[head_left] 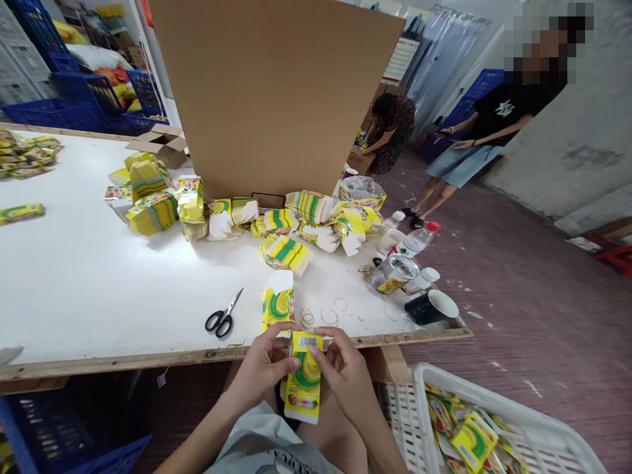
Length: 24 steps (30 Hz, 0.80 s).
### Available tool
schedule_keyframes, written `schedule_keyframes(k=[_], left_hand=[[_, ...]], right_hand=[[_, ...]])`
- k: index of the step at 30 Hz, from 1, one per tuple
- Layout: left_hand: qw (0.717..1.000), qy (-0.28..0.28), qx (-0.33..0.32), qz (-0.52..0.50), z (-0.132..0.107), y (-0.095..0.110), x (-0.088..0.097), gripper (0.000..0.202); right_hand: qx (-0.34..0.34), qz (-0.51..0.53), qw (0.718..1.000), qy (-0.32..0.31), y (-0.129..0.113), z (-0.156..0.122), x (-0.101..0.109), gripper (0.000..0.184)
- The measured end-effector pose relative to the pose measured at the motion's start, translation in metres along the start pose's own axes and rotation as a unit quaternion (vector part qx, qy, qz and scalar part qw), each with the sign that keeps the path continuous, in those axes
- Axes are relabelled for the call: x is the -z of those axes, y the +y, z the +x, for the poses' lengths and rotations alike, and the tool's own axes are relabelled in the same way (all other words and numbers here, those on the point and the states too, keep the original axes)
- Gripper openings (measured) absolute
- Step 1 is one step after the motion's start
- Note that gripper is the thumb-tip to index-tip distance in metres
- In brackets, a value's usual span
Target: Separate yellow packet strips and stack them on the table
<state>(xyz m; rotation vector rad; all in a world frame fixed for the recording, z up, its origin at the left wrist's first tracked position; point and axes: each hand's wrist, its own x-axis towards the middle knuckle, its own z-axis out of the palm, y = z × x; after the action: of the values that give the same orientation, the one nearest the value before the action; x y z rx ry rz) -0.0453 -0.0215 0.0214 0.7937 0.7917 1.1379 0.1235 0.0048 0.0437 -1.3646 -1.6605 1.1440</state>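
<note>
My left hand (269, 361) and my right hand (344, 361) are closed on a small yellow carton (304, 385) over my lap, in front of the table edge. The carton has a green pattern, a barcode at its upper end and colourful lettering below. My thumbs rest against its front face; the fingers behind it are partly hidden. Just beyond my hands, another yellow carton (278, 306) with a white flap lies on the table. Black-handled scissors (224, 316) lie to the left, and several rubber bands (307, 318) lie to the right.
Bundles of flattened cartons (284, 253) line the table before a tall cardboard sheet (281, 99). A dark mug (430, 307), bottles and a jar (394, 273) crowd the right corner. A white basket (419, 401) holds filled packs at lower right. Two people are farther back.
</note>
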Motion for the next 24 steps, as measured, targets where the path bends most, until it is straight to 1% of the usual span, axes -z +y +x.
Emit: schedule_keyframes(k=[2, 4, 5, 6, 7, 8, 9, 10, 11, 12, 13, 14, 15, 16, 18, 19, 20, 21, 23, 24], left_hand=[[1.000, -0.004, 0.004, -0.003, 0.001, -0.004, -0.007, 0.043], [1.000, -0.010, 0.004, 0.010, 0.003, -0.009, -0.014, 0.042], [0.999, -0.004, -0.008, 0.031, 0.005, -0.011, -0.015, 0.040], [0.997, 0.018, -0.029, 0.064, 0.008, -0.013, -0.014, 0.038], [0.991, 0.061, -0.058, 0.108, 0.011, -0.014, -0.011, 0.037], [0.976, 0.121, -0.089, 0.160, 0.015, -0.015, -0.005, 0.036], [0.951, 0.195, -0.116, 0.211, 0.019, -0.015, 0.004, 0.037], [0.920, 0.268, -0.130, 0.254, 0.022, -0.016, 0.014, 0.042], [0.897, 0.315, -0.121, 0.286, 0.026, -0.016, 0.025, 0.049], [0.891, 0.326, -0.100, 0.299, 0.028, -0.016, 0.036, 0.052], [0.894, 0.323, -0.088, 0.299, 0.030, -0.016, 0.045, 0.052], [0.899, 0.313, -0.076, 0.295, 0.031, -0.016, 0.052, 0.051], [0.907, 0.300, -0.069, 0.286, 0.031, -0.015, 0.057, 0.049], [0.914, 0.289, -0.068, 0.276, 0.030, -0.015, 0.060, 0.046], [0.924, 0.273, -0.069, 0.257, 0.025, -0.012, 0.058, 0.041], [0.929, 0.265, -0.070, 0.248, 0.022, -0.011, 0.053, 0.038], [0.934, 0.255, -0.070, 0.241, 0.017, -0.009, 0.048, 0.035], [0.941, 0.238, -0.069, 0.231, 0.013, -0.006, 0.041, 0.031], [0.960, 0.191, -0.067, 0.195, 0.004, -0.002, 0.025, 0.026], [0.974, 0.156, -0.065, 0.153, -0.001, 0.000, 0.017, 0.025]], right_hand=[[-0.015, 0.065, 0.998, 0.002, 0.001, -0.002, -0.001, 0.025], [-0.027, 0.094, 0.995, 0.017, 0.002, -0.006, 0.005, 0.027], [-0.028, 0.075, 0.996, 0.041, 0.002, -0.009, 0.013, 0.029], [-0.024, 0.030, 0.996, 0.079, 0.002, -0.014, 0.025, 0.032], [-0.018, -0.038, 0.991, 0.127, 0.002, -0.019, 0.040, 0.037], [-0.012, -0.123, 0.975, 0.184, 0.003, -0.025, 0.059, 0.042], [-0.004, -0.220, 0.946, 0.238, 0.004, -0.032, 0.080, 0.049], [-0.002, -0.306, 0.911, 0.276, 0.006, -0.038, 0.100, 0.057], [-0.015, -0.374, 0.875, 0.307, 0.008, -0.044, 0.118, 0.065], [-0.030, -0.410, 0.854, 0.318, 0.011, -0.049, 0.131, 0.069], [-0.046, -0.417, 0.849, 0.320, 0.014, -0.053, 0.140, 0.070], [-0.061, -0.397, 0.860, 0.314, 0.017, -0.054, 0.141, 0.068], [-0.075, -0.356, 0.882, 0.300, 0.020, -0.054, 0.137, 0.063], [-0.085, -0.302, 0.907, 0.281, 0.022, -0.052, 0.126, 0.058], [-0.099, -0.182, 0.949, 0.236, 0.023, -0.043, 0.092, 0.047], [-0.101, -0.121, 0.964, 0.214, 0.022, -0.037, 0.072, 0.043], [-0.098, -0.057, 0.975, 0.192, 0.021, -0.031, 0.051, 0.039], [-0.096, 0.008, 0.980, 0.175, 0.019, -0.025, 0.031, 0.038], [-0.091, 0.127, 0.976, 0.155, 0.015, -0.016, -0.001, 0.039], [-0.092, 0.175, 0.969, 0.149, 0.013, -0.012, -0.012, 0.040]])
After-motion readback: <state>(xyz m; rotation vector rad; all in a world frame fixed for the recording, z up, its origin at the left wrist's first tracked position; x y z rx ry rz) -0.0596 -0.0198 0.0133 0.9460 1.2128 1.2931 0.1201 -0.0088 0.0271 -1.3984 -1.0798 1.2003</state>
